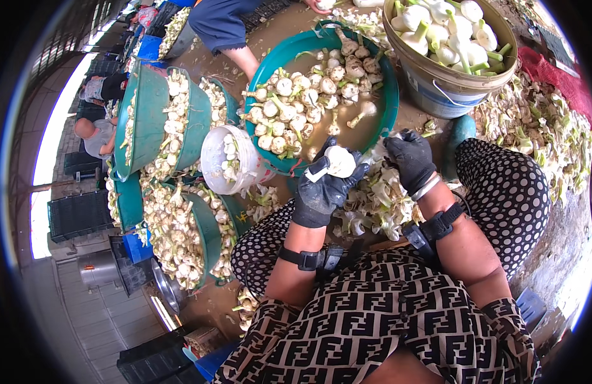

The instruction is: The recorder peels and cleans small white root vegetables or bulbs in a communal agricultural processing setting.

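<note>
My left hand point(320, 189), in a black glove, cups a peeled white garlic bulb point(340, 162) with its cut side up. A small white piece point(317, 174) shows at the thumb; what it is cannot be told. To the right, my gloved right hand point(411, 156) has its fingers pinched on pale, thin garlic skin point(376, 151). Just beyond both hands stands a teal basin point(395, 96) of murky water, with many unpeeled garlic bulbs point(296, 103) in it. Loose garlic skins point(384, 201) lie heaped below, between my knees.
A bucket point(437, 93) full of peeled garlic stands at the upper right, by a heap of skins point(541, 129) and red mesh point(560, 72). At left are a white pail point(212, 158) and green tubs point(152, 115) of garlic. Another person's leg point(245, 60) is beyond the basin.
</note>
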Available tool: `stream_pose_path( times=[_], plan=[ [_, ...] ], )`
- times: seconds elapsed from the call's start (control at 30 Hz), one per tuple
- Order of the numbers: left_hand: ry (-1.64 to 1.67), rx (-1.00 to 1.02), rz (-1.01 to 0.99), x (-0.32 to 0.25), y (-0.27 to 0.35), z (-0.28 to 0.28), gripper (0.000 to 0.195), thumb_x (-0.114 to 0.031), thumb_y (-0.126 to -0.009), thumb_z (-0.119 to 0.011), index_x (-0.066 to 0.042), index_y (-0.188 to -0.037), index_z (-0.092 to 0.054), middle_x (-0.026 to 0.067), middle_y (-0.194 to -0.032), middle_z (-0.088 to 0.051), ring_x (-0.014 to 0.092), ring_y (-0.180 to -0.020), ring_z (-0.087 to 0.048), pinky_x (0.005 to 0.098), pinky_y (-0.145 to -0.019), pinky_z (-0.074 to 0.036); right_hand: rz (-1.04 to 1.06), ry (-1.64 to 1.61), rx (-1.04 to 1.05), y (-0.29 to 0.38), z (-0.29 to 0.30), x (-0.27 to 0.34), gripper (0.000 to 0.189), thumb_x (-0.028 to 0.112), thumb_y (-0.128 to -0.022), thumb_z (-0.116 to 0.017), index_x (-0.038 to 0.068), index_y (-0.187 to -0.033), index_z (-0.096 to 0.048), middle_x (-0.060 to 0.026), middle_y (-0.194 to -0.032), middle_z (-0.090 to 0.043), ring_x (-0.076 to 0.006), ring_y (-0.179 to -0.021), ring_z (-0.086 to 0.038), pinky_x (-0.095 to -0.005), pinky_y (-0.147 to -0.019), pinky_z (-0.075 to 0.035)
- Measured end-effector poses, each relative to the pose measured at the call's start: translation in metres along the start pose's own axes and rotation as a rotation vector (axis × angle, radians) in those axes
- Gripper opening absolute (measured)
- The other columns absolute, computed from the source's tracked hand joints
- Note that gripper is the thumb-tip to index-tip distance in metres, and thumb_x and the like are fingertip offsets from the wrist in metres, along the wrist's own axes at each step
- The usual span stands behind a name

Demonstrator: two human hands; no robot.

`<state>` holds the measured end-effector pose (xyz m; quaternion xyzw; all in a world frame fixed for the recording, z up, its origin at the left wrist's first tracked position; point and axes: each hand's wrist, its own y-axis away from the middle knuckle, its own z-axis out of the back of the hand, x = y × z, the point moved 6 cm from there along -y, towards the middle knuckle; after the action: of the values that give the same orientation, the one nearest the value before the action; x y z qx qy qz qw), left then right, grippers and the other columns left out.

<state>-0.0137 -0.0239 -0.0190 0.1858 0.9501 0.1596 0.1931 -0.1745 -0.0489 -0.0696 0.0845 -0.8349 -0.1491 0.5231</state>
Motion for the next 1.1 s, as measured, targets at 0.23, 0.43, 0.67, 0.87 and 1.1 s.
stream_pose_path(
  times=[0.23, 0.43, 0.67, 0.87, 1.1],
  plan=[
    [-0.110, -0.235, -0.464, -0.175, 0.006, 0.058, 0.030, -0.022, -0.083, -0.054, 0.000, -0.103, -0.054, 0.0137, -0.101, -0.061, 0.029, -0.099, -0.056, 0.0506, -0.091, -0.042, -0.088, 0.883, 0.463, 0.021, -0.032, -0.007, 0.032, 0.013, -0.071, -0.061, -0.003, -0.099, -0.059, -0.0193, -0.087, -0.063, -0.0296, -0.081, -0.062, -0.0346, -0.074, -0.048],
    [-0.448, -0.465, -0.398, -0.165, -0.031, 0.079, 0.039, -0.023, -0.079, -0.057, 0.000, -0.111, -0.052, 0.0171, -0.108, -0.054, 0.032, -0.105, -0.052, 0.0484, -0.090, -0.043, -0.141, 1.210, 0.505, 0.010, -0.033, -0.012, 0.026, 0.019, -0.072, -0.055, 0.005, -0.094, -0.063, -0.0208, -0.084, -0.061, -0.0355, -0.080, -0.059, -0.0400, -0.072, -0.046],
    [-2.392, -0.313, 0.097, -0.043, -0.142, 0.163, 0.047, -0.024, -0.076, -0.060, -0.004, -0.118, -0.050, 0.0217, -0.110, -0.055, 0.032, -0.099, -0.056, 0.0354, -0.087, -0.044, -0.013, 1.009, 0.276, 0.005, -0.014, -0.016, 0.029, 0.018, -0.073, -0.060, 0.005, -0.099, -0.060, -0.0188, -0.083, -0.062, -0.0340, -0.080, -0.060, -0.0381, -0.070, -0.047],
    [-1.369, -0.230, 0.178, -0.041, -0.143, 0.220, 0.061, -0.015, -0.073, -0.060, -0.005, -0.129, -0.037, 0.0136, -0.113, -0.052, 0.027, -0.098, -0.054, 0.0321, -0.086, -0.045, -0.015, 0.746, 0.148, -0.004, -0.020, -0.022, 0.022, 0.015, -0.075, -0.061, 0.001, -0.091, -0.060, -0.0191, -0.081, -0.062, -0.0309, -0.078, -0.061, -0.0363, -0.070, -0.047],
    [-1.055, 0.069, -0.022, -0.003, -0.050, -0.006, 0.069, 0.008, -0.067, -0.051, -0.002, -0.132, -0.031, 0.0073, -0.119, -0.044, 0.017, -0.105, -0.047, 0.0286, -0.087, -0.045, -0.486, -0.404, 0.204, 0.004, -0.027, -0.026, 0.018, 0.013, -0.084, -0.057, 0.004, -0.100, -0.057, -0.0026, -0.078, -0.059, -0.0113, -0.061, -0.055, -0.0240, -0.054, -0.047]
  ],
)
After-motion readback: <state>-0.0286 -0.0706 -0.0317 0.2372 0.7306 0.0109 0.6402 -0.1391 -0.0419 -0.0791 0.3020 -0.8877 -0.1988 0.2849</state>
